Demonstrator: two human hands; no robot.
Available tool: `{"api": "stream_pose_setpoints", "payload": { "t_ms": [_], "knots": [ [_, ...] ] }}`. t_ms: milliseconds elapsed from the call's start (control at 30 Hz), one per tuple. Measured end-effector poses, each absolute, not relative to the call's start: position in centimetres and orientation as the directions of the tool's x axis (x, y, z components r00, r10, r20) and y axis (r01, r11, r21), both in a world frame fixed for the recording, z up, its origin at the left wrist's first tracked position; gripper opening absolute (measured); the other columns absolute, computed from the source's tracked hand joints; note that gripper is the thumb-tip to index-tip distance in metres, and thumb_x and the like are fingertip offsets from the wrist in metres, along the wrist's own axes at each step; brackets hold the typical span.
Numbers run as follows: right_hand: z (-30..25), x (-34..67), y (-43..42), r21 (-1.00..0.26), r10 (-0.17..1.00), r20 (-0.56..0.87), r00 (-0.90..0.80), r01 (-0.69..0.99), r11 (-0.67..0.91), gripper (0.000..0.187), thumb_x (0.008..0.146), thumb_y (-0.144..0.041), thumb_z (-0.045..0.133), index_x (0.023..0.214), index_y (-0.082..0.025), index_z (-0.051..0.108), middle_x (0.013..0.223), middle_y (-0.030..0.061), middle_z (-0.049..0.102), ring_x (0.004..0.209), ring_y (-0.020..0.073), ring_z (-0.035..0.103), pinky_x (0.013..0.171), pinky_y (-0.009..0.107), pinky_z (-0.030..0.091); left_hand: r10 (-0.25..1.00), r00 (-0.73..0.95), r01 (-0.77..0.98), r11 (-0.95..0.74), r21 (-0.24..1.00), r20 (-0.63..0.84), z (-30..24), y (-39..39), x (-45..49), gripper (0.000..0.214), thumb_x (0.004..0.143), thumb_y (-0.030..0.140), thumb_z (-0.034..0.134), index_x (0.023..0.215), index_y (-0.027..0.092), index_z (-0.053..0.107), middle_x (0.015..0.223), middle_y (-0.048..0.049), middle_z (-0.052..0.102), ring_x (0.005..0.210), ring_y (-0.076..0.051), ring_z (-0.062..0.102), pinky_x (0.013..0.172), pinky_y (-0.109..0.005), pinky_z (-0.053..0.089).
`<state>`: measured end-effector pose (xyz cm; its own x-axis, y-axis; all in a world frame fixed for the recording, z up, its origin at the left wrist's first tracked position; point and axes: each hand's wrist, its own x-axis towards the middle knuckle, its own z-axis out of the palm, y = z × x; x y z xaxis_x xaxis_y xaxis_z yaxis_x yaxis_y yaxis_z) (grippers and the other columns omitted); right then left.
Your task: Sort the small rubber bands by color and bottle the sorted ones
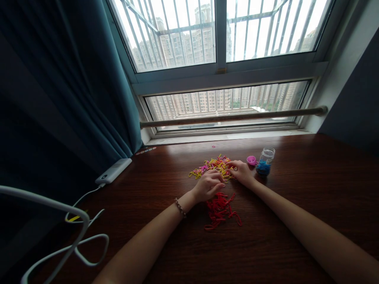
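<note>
A pile of small hair ties (204, 168), mostly yellow, pink and orange, lies on the dark wooden table. My right hand (242, 172) reaches into the right side of this pile, its fingers bent and apart at the bands. Just in front of the pile is my left hand (207, 184), with a beaded bracelet on the wrist. Its fingers are curled together towards the thumb; whatever they may hold is too small to make out. Below the left hand, a separate heap of red hair ties (219, 211) is spread on the table, partly covered by that hand.
A clear jar (264, 162) with blue bands inside stands right of my right hand, beside a small pink cup or lid (251, 160). One pink band (213, 146) lies near the window. At left are a white power bank (114, 171) and a looping white cable (97, 236).
</note>
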<state>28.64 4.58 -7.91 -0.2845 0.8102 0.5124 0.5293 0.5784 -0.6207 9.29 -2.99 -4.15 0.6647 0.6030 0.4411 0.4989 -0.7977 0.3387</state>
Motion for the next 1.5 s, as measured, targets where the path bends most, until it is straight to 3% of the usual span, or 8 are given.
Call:
{"api": "stream_pose_setpoints", "payload": {
  "t_ms": [133,233,433,600,733,1000,1300,1500],
  "knots": [
    [-7.1,28.6,4.5,-0.826,0.876,0.44,-0.2,0.293,0.481,0.027,0.069,-0.03,0.062,0.092,-0.016,0.065,0.085,0.0073,0.067,0.075,0.0183,0.061,0.068,0.031,0.048,0.741,0.429,0.695,-0.637,0.335,0.517,-4.6,-1.2,7.5,0.035,0.089,0.03,0.03,0.075,0.019,0.06,0.089,-0.0057,0.061,0.091,-0.017,0.05,0.087,-0.034,0.037],
    [-5.6,28.2,3.4,-0.909,0.873,0.344,-0.345,0.111,0.402,0.032,0.068,-0.036,0.064,0.092,-0.015,0.064,0.086,0.0072,0.067,0.074,0.017,0.061,0.066,0.029,0.049,0.771,0.362,0.788,-0.554,0.271,0.524,-5.0,-0.1,6.6,0.026,0.088,0.028,0.034,0.1,0.021,0.056,0.107,-0.0045,0.058,0.11,-0.019,0.042,0.096,-0.038,0.028],
    [-4.1,26.1,0.7,-0.884,0.542,0.15,-0.827,0.133,0.448,0.027,0.065,-0.037,0.065,0.081,-0.015,0.069,0.069,0.0023,0.067,0.062,0.0132,0.059,0.059,0.023,0.046,0.818,0.459,0.818,-0.542,0.195,0.345,-6.3,1.1,6.5,0.04,0.088,0.033,0.032,0.128,0.026,0.032,0.124,-0.0032,0.051,0.129,-0.019,0.021,0.104,-0.051,0.002],
    [-5.7,26.5,2.1,-0.752,0.779,0.441,-0.446,0.289,0.592,0.023,0.078,-0.033,0.052,0.082,-0.016,0.067,0.074,0.0049,0.067,0.065,0.0148,0.059,0.061,0.026,0.046,0.847,0.452,0.823,-0.517,0.236,0.278,-6.7,1.4,6.6,0.047,0.088,0.043,0.03,0.131,0.025,0.024,0.127,-0.0055,0.048,0.131,-0.021,0.017,0.102,-0.056,-0.005],
    [-7.0,28.1,4.1,-0.589,0.766,0.589,-0.259,0.512,0.625,0.023,0.081,-0.027,0.046,0.09,-0.017,0.065,0.09,0.0081,0.065,0.086,0.02,0.058,0.079,0.034,0.045,0.855,0.43,0.831,-0.5,0.245,0.289,-6.5,1.2,6.6,0.044,0.088,0.043,0.027,0.128,0.024,0.029,0.121,-0.0062,0.052,0.129,-0.02,0.021,0.102,-0.056,-0.004],
    [-9.5,28.3,6.3,-0.402,0.844,0.395,-0.363,0.758,0.513,0.053,0.082,-0.043,0.043,0.124,-0.011,0.045,0.13,0.0137,0.043,0.126,0.0274,0.028,0.102,0.042,0.026,0.855,0.428,0.848,-0.492,0.197,0.294,-6.3,0.9,6.6,0.037,0.089,0.042,0.026,0.122,0.031,0.039,0.123,-0.0022,0.05,0.124,-0.022,0.028,0.102,-0.056,0.001],
    [-8.4,29.0,5.9,-0.588,0.833,0.473,-0.287,0.602,0.541,0.037,0.084,-0.041,0.038,0.091,-0.016,0.064,0.093,0.0081,0.066,0.089,0.0201,0.059,0.081,0.031,0.043,0.863,0.44,0.861,-0.484,0.157,0.247,-6.5,1.1,6.6,0.036,0.089,0.041,0.026,0.119,0.033,0.044,0.133,-0.0013,0.04,0.126,-0.024,0.024,0.101,-0.057,0.004],
    [-8.8,28.6,7.0,-0.496,0.867,0.372,-0.33,0.719,0.487,0.054,0.085,-0.049,0.031,0.125,-0.014,0.045,0.131,0.0107,0.043,0.121,0.0212,0.037,0.099,0.035,0.028,0.86,0.441,0.85,-0.492,0.19,0.256,-6.5,1.1,6.6,0.034,0.089,0.042,0.027,0.116,0.033,0.045,0.131,0.0001,0.043,0.126,-0.024,0.025,0.1,-0.059,0.004]
  ]
}}
